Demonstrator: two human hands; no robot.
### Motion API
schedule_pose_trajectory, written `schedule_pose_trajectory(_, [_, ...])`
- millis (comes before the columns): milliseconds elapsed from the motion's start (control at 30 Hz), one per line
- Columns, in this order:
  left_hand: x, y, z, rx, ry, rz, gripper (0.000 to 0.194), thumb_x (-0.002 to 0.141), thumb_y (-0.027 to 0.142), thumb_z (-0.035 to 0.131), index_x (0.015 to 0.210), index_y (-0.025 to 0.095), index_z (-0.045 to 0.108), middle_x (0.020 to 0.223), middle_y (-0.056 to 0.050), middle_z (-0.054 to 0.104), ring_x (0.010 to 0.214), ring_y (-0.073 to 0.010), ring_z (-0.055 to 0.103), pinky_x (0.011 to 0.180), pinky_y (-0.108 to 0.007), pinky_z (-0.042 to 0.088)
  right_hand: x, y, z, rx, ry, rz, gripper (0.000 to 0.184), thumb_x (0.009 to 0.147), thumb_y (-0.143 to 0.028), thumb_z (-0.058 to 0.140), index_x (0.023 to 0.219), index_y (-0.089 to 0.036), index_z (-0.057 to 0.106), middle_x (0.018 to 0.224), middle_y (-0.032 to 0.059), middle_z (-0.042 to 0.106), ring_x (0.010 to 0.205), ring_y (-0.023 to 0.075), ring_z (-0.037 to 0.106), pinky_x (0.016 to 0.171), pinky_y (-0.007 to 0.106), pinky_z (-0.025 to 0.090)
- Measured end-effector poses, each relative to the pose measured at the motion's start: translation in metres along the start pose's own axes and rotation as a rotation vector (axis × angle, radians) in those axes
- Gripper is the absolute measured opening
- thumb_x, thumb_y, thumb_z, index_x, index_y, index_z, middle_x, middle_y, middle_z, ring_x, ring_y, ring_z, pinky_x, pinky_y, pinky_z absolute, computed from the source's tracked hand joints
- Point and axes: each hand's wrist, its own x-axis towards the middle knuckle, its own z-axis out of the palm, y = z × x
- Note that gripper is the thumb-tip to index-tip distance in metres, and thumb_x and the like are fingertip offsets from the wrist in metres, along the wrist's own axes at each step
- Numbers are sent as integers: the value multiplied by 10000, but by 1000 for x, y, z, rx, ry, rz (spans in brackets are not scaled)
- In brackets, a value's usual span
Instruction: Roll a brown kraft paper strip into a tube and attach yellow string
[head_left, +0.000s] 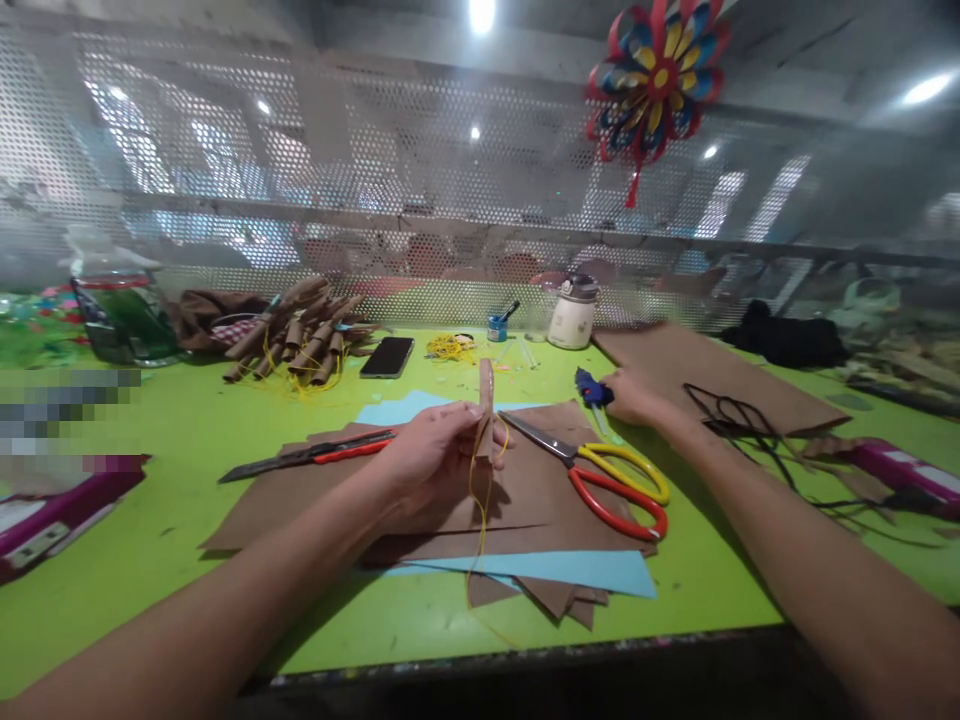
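My left hand [442, 450] pinches a narrow folded piece of brown paper [486, 385] upright over the middle of the table. A yellow string [480, 510] hangs from that paper down toward the table's front edge. Out to the right, my right hand [634, 397] is closed round a small blue glue gun [592, 388], its nozzle not clearly visible. Between the hands lie scissors [600, 470] with one yellow and one red handle, on brown paper sheets [300, 515]. A utility knife [300, 455] with a red-edged handle rests left of my left hand.
Light blue paper [600, 570] shows under the brown sheets. Behind stand several brown paper rolls [307, 340], a phone [387, 357], yellow string [450, 347], a blue jar [497, 328] and a white bottle [574, 315]. Purple power strips [907, 475] and black cable [739, 415] lie right.
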Motion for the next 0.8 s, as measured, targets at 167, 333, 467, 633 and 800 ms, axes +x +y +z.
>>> schedule_pose_trajectory(167, [1, -1, -2, 16, -26, 19, 197, 868, 262, 514, 785, 105, 596, 815, -83, 670, 629, -141, 621, 662, -300, 498, -1, 7, -6, 28, 114, -17, 344, 655, -139, 617, 997, -116, 640, 1089, 169, 599, 1023, 286, 542, 834, 319, 416])
schedule_pose_trajectory(333, [2, 0, -5, 14, -6, 61, 210, 880, 267, 487, 781, 116, 594, 805, -75, 676, 623, -145, 622, 665, -296, 482, -33, -5, -47, 315, 316, 10, 394, 780, -241, 555, 1153, -113, 570, 1048, 142, 647, 934, 259, 598, 776, 334, 457])
schedule_pose_trajectory(467, [3, 5, -4, -22, 73, 115, 183, 870, 194, 479, 757, 99, 588, 754, -82, 680, 603, -130, 610, 648, -267, 482, -84, -39, -83, 986, 141, -333, 400, 854, -465, 501, 1094, -165, 612, 969, 112, 674, 833, 229, 633, 679, 326, 485])
schedule_pose_trajectory(633, [5, 7, -9, -34, 108, 135, 168, 863, 162, 474, 764, 95, 592, 729, -79, 676, 625, -134, 610, 651, -283, 513, -124, -70, -104, 1093, -127, -649, 366, 884, -475, 477, 933, -170, 673, 888, 97, 678, 777, 190, 631, 612, 269, 478])
schedule_pose_trajectory(800, [7, 1, -14, 1, 62, 115, 167, 863, 188, 488, 758, 103, 587, 750, -76, 674, 644, -147, 627, 653, -296, 527, -124, -80, -107, 1030, -156, -669, 361, 890, -458, 476, 882, -163, 684, 827, 76, 671, 677, 143, 606, 564, 232, 470])
